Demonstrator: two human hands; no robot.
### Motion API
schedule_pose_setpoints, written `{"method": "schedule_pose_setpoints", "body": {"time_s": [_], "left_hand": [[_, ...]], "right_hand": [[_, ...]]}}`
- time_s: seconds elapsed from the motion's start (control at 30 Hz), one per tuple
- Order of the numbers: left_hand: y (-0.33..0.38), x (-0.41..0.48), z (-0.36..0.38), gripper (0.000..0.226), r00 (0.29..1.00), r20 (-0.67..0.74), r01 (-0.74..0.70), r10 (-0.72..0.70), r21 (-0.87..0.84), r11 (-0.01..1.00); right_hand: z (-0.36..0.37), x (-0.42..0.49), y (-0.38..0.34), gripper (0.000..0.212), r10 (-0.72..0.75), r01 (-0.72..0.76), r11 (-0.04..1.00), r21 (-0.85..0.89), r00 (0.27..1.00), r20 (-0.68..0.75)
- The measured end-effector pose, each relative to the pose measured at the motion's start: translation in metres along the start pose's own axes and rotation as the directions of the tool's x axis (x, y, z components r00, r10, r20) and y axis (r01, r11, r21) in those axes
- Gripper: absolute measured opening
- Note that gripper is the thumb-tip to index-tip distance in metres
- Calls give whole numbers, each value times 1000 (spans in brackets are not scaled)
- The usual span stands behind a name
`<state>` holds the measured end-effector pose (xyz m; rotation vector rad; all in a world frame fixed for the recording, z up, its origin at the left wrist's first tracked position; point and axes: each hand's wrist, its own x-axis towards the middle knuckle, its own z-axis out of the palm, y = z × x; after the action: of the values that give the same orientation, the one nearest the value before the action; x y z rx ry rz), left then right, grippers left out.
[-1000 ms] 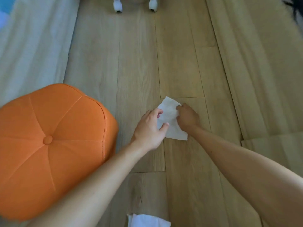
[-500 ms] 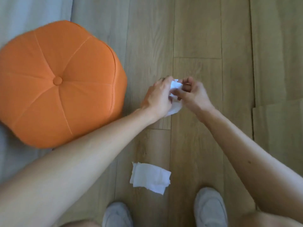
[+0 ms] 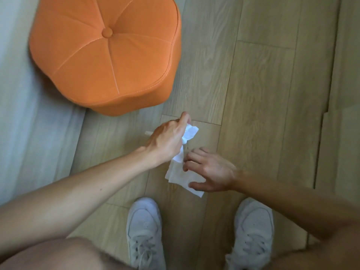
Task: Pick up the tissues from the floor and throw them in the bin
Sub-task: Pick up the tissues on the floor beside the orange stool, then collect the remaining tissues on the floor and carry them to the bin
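Note:
My left hand (image 3: 167,137) is closed around a crumpled white tissue (image 3: 190,133), which sticks out past my fingers and hangs down below the hand. A second white tissue (image 3: 179,176) lies flat on the wooden floor just in front of my shoes. My right hand (image 3: 210,170) rests over that flat tissue with fingers spread, fingertips and thumb touching it. No bin is in view.
An orange tufted pouf (image 3: 105,53) stands on the floor at the upper left, next to a pale fabric surface (image 3: 23,114) along the left edge. My two white sneakers (image 3: 145,228) (image 3: 253,228) stand at the bottom. Bare wood floor (image 3: 263,84) stretches to the right.
The first tissue went from flat on the floor into my left hand, crumpled. My right hand let go of it and dropped onto the second tissue. The view tilted down toward my feet.

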<state>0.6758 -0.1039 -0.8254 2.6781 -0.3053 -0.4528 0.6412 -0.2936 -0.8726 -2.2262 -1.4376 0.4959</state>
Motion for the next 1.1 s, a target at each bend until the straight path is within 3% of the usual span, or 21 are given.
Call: {"method": "schedule_pose_setpoints", "body": {"time_s": [0.07,0.13,0.33,0.43,0.5,0.53,0.57,0.63,0.67,0.87,1.0,1.1], "left_hand": [[-11,-14,4,47,1000,-15,17,-18,-13,1000],[-20,-23,6,48,999,-42,29,-31,-45,999],[-32,-35,18,47,997,-69,22,-27,-76,997],[-36,-36,20,46,997,-46,61,-65,-91,994],[-37,-35,17,46,994,-30,98,-103,-149,984],[-36,-33,14,47,992,-25,120,-127,-190,974],[-34,-31,11,47,988,-27,144,-154,-234,962],[-26,-25,4,47,981,-54,161,-185,-296,941],[-20,-21,2,46,981,-65,155,-183,-306,939],[20,-1,-36,49,959,-200,114,-200,-372,921],[53,-25,-114,66,961,-202,89,-191,-430,898],[89,-60,-192,75,957,-175,118,-230,-492,863]], "right_hand": [[9,1,3,59,-92,130,981,-146,966,240],[16,4,5,66,-123,212,948,-238,931,343],[30,-7,12,36,-93,199,904,-379,955,281],[31,-9,8,22,-12,97,947,-306,963,269],[26,-8,10,18,194,-182,979,-88,969,156],[20,-5,13,14,366,-370,924,97,929,63],[13,0,16,10,538,-509,809,294,843,-22],[-6,12,22,12,772,-598,553,580,630,-87],[-15,19,23,18,819,-582,457,672,570,-64],[-80,55,7,12,879,-403,165,900,475,51],[-165,57,-50,22,894,-318,61,946,439,90],[-245,57,-112,15,879,-273,-72,959,437,190]]}}
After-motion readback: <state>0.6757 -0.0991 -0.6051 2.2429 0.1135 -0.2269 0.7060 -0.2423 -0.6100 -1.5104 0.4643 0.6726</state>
